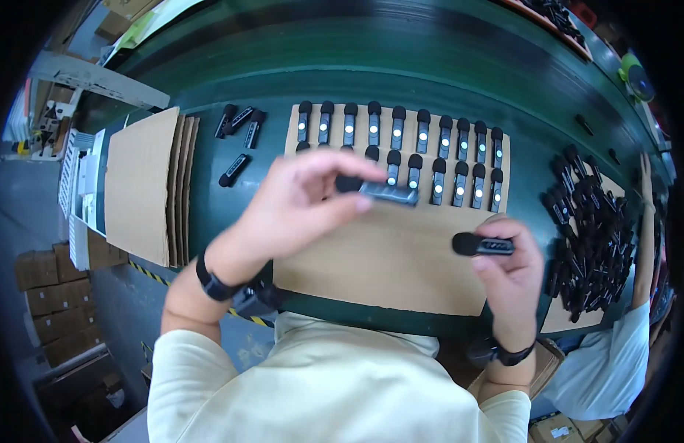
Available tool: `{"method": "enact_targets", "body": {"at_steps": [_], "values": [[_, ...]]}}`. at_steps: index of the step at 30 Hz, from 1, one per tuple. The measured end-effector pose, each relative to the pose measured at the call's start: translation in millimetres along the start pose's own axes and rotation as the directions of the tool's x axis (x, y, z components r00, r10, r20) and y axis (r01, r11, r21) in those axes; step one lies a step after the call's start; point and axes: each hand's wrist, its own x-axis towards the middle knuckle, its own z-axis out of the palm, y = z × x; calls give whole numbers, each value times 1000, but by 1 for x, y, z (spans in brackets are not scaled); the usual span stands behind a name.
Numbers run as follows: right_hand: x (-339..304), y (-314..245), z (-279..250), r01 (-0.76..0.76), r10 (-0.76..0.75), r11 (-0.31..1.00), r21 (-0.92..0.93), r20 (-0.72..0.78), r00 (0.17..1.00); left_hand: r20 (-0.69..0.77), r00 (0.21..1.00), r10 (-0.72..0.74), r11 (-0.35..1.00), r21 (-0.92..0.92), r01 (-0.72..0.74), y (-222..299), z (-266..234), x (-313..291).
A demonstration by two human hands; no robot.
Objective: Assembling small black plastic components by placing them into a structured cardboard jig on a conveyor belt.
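My left hand (pixel 298 196) grips one mic (pixel 386 193) between thumb and fingers, raised over the sheet (pixel 379 258). My right hand (pixel 515 273) pinches a second mic (pixel 495 246), foam end pointing left, above the sheet's right side. Held: two.

Judged by layout, the work is part done: two rows occupy the far half of the sheet only. Top row (pixel 397 129): ten mics, foam ends away from me. Second row (pixel 438 183): at least eight show, some only in part; my left hand prevents a full count.

Apparently left to place: the pile (pixel 593 244) on the right, too tangled to count. Loose mics (pixel 234 170) on the left of the bench (pixel 239 81): four. Beyond the sheet's left side: one card stack (pixel 139 188). Far right: one co-worker's arm (pixel 644 244).
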Motion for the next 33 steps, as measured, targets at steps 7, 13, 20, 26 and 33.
{"method": "enact_targets", "body": {"at_steps": [7,13,20,26,33], "values": [[-7,25,42,182,-166,959,-218,90,982,-25,960,278,893,375,-249,-36,2,-64],[-6,29,58,297,-259,914,-277,167,951,-120,950,288,920,310,-239,-40,8,-79],[-4,26,63,336,-288,882,-329,185,939,-123,937,326,918,277,-283,-45,6,-80],[-4,26,60,344,-295,876,-338,188,937,-135,952,276,940,244,-238,-43,8,-79],[-6,25,61,307,-298,921,-238,77,952,-125,950,285,913,338,-229,-39,10,-70]]}}
